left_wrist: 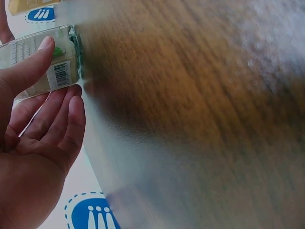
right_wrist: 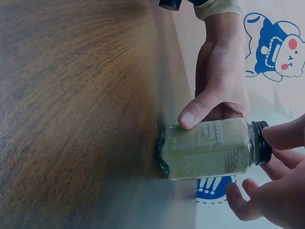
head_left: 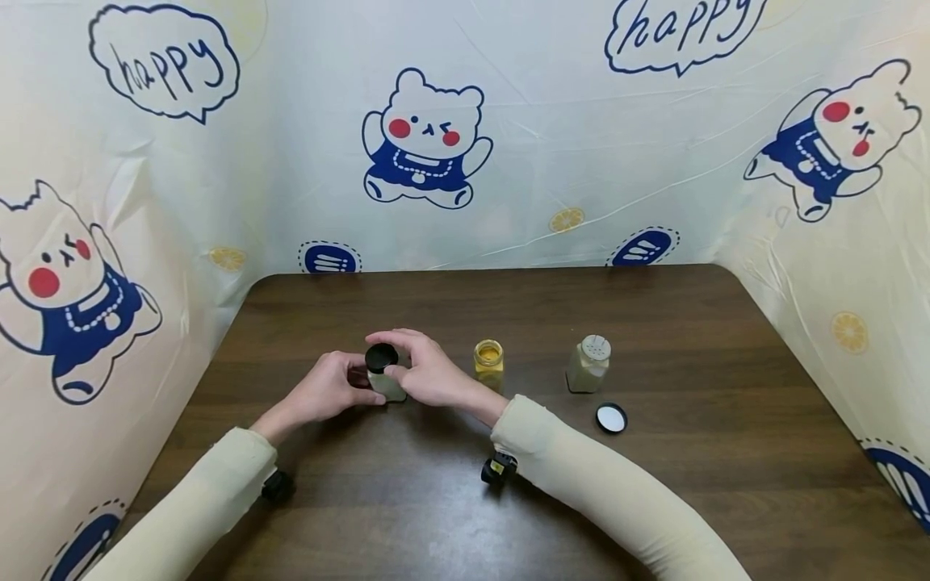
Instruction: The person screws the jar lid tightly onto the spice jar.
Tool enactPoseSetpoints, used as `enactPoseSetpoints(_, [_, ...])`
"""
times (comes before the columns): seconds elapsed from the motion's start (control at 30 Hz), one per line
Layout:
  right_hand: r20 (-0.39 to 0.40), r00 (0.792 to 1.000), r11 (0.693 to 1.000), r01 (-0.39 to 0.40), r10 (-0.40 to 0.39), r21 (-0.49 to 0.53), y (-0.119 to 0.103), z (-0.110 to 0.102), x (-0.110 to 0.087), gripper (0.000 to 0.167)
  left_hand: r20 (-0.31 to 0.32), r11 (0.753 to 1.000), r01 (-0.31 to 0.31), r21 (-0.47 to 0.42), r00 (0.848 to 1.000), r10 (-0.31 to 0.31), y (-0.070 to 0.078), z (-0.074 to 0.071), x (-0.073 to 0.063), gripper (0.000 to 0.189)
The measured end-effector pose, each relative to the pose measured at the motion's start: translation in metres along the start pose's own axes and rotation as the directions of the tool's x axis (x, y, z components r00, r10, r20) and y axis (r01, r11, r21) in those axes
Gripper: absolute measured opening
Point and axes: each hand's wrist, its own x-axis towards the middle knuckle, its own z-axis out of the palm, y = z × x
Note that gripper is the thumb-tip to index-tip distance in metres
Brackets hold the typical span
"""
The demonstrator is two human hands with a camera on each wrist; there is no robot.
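A clear glass spice jar (right_wrist: pixel 205 150) with pale greenish contents and a black lid (head_left: pixel 382 357) stands on the table, left of the middle. My left hand (head_left: pixel 330 387) holds its lower part, thumb on one side and fingers on the other. A barcode on the jar (left_wrist: pixel 61 75) shows in the left wrist view. My right hand (head_left: pixel 430 373) grips the black lid from the other side between thumb and fingers. In the right wrist view the lid (right_wrist: pixel 262 143) sits on the jar's neck.
To the right stands a jar with yellow contents (head_left: pixel 489 369), uncovered by any black lid. Farther right is a greenish jar (head_left: pixel 587 371) with a perforated shaker top. In front of it a black lid (head_left: pixel 612 418) lies with its white inside up. Printed cloth hangs around the table (head_left: pixel 450 500).
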Motion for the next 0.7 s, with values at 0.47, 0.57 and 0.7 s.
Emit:
enactPoseSetpoints(0.47, [-0.082, 0.997, 0.995, -0.017, 0.009, -0.094, -0.0012, -0.0003, 0.0004, 0.043, 0.005, 1.000, 0.009, 0.003, 1.000, -0.009, 0.0006, -0.0002, 0.0015, 0.030])
enactPoseSetpoints(0.57, [-0.086, 0.996, 0.991, -0.021, 0.010, -0.130, -0.0013, 0.0007, 0.0007, 0.044, 0.001, 1.000, 0.006, 0.001, 1.000, -0.006, -0.0002, -0.0003, 0.0002, 0.029])
enactPoseSetpoints(0.7, [-0.113, 0.994, 0.982, -0.035, 0.014, -0.187, -0.0017, 0.0029, 0.0020, 0.045, 0.001, 1.000, 0.002, 0.003, 1.000, -0.002, -0.0005, 0.0007, 0.0001, 0.029])
